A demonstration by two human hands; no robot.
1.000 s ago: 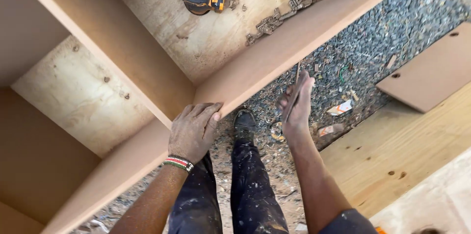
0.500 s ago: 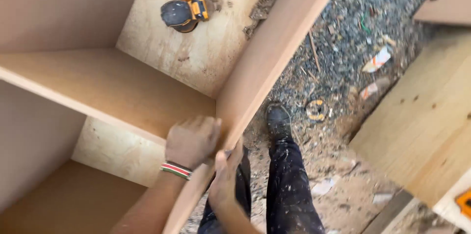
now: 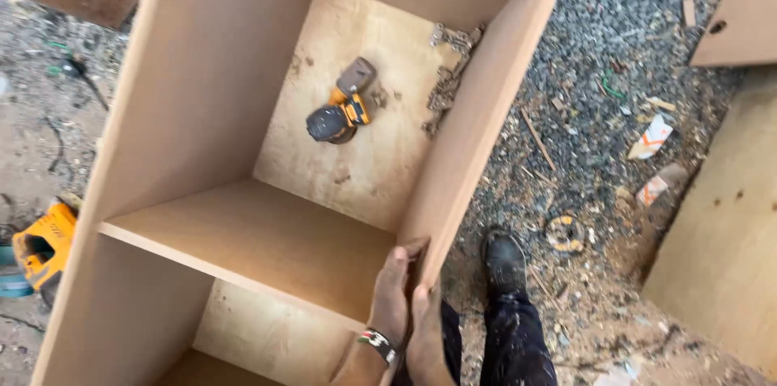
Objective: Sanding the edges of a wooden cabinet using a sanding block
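A large open cabinet (image 3: pixel 243 151) is seen lying on gravel, its side panel (image 3: pixel 477 111) running long from the lower middle up to the right. The panel's near end is gripped between both hands: the left hand (image 3: pixel 392 293) closed inside, the right hand (image 3: pixel 427 337) pressed outside. A sander (image 3: pixel 340 111) lies well beyond both.
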